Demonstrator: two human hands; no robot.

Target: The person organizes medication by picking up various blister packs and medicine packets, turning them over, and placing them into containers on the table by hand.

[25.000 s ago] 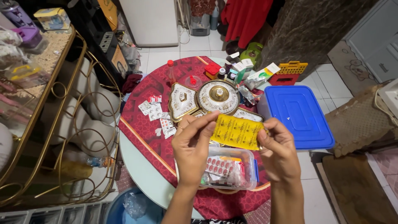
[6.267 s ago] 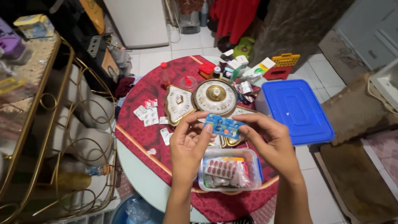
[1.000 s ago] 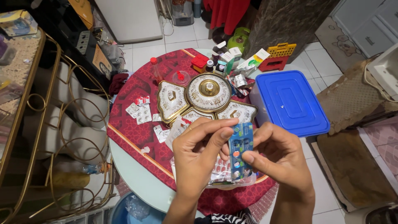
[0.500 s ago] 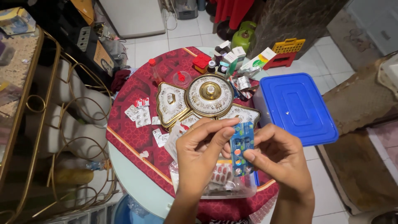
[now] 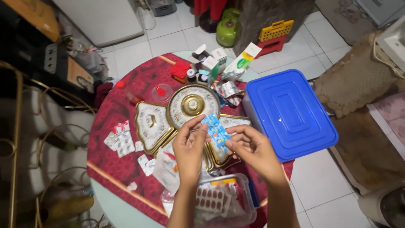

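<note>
Both hands raised together over the round table (image 5: pixel 122 207), meeting on one blue blister strip (image 5: pixel 215 130) of coloured pills. Left hand (image 5: pixel 190 145) pinches the strip's upper end between thumb and fingertips; right hand (image 5: pixel 252 147) pinches its lower edge. Strip tilted, upper end to the left, held in the air above the gold-and-white serving dish (image 5: pixel 185 112), not touching it. Dish has a round lidded centre with petal-shaped lidded sections around it; it stands on a dark red patterned cloth (image 5: pixel 109 114). Below the hands, near the table's front edge, a clear plastic box (image 5: pixel 223 202), open, packed with more blister strips, a red-pill one on top. Loose white and red blister strips (image 5: pixel 120 139) lie on the cloth to the left of the dish, well apart from the hands. Behind the dish, a cluster of small cartons and bottles (image 5: pixel 213 67). To the right, a large tub with a blue lid (image 5: pixel 291 112), touching or just beside the table edge; cannot tell which. Green gas cylinder (image 5: pixel 228 29) on the tiled floor beyond.
</note>
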